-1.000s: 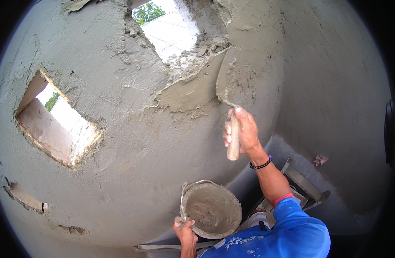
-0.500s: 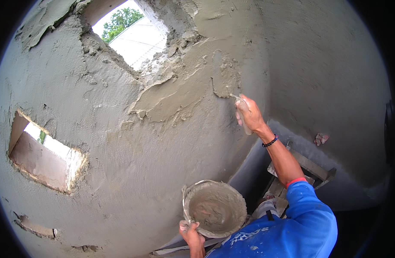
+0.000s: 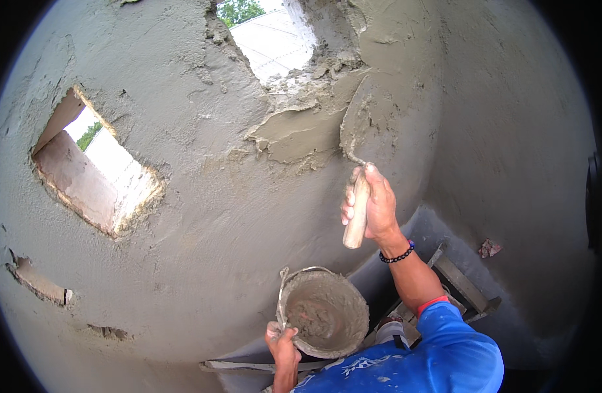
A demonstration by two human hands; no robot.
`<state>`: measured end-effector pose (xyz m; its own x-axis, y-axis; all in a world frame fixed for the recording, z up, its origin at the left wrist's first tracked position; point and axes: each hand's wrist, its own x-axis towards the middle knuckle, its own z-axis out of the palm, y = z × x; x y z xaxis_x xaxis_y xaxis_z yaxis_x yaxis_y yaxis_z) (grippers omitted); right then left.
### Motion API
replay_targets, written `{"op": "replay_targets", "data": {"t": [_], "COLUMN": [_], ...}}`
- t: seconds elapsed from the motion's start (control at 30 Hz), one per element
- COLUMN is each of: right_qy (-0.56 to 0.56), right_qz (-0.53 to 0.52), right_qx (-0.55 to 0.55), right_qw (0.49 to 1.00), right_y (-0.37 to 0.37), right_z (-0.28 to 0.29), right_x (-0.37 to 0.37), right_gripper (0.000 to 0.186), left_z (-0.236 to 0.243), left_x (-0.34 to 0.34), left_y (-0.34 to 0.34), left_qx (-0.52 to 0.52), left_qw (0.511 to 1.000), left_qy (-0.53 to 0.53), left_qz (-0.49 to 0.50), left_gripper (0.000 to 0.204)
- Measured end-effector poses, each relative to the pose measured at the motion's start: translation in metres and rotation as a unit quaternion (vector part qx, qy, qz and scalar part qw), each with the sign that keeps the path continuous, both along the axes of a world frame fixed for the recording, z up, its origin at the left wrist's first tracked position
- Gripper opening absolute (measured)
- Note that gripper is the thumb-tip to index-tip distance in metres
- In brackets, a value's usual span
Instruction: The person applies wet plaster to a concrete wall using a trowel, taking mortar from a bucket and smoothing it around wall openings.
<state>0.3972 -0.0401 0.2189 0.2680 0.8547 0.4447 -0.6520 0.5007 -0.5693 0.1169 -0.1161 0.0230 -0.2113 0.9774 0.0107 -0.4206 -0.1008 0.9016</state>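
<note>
Head view shows the trowel [image 3: 354, 170] pressed flat on the plastered wall [image 3: 183, 216]. Its grey blade lies just below and right of the upper window opening [image 3: 268, 39], on a patch of fresh wet mortar [image 3: 301, 134]. The right hand [image 3: 373, 203] holds the wooden handle of the trowel with all fingers closed around it; the handle points down, toward the bucket. The right forearm rises from the lower edge, stretched up to the wall, with a dark bead bracelet [image 3: 398, 255] at the wrist and a blue sleeve [image 3: 445, 347] with a red cuff lower.

Below the trowel, the left hand [image 3: 282, 340] grips the rim of the bucket [image 3: 324, 313] at its near left side, fingers closed on the edge. The bucket is tilted toward the wall and has grey mortar inside. Its wire bail stands up at the far rim.

Left of the trowel, well apart, is a second rectangular opening [image 3: 94, 164] in the wall, with light and green behind it. Further down and left, small broken spots [image 3: 38, 278] show in the plaster. Right of the bucket, a wooden frame [image 3: 465, 288] lies on the floor, and a small reddish scrap [image 3: 489, 247] is near it.
</note>
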Motion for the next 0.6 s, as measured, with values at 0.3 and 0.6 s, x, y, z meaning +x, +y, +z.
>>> {"op": "replay_targets", "data": {"t": [0.3, 0.6], "right_qy": [-0.345, -0.485], "right_qz": [-0.096, -0.314], "right_qx": [0.027, 0.058], "right_qw": [0.933, 0.814], "right_y": [-0.011, 0.006], "right_z": [-0.013, -0.029], "right_x": [-0.075, 0.022], "right_gripper": [0.032, 0.031], "left_z": [-0.013, -0.012], "left_x": [-0.006, 0.004], "left_y": [-0.008, -0.008], "left_qx": [-0.007, -0.005], "left_qw": [0.999, 0.999], "left_qy": [-0.008, -0.044], "left_qz": [0.031, 0.011], "left_gripper": [0.022, 0.024]}}
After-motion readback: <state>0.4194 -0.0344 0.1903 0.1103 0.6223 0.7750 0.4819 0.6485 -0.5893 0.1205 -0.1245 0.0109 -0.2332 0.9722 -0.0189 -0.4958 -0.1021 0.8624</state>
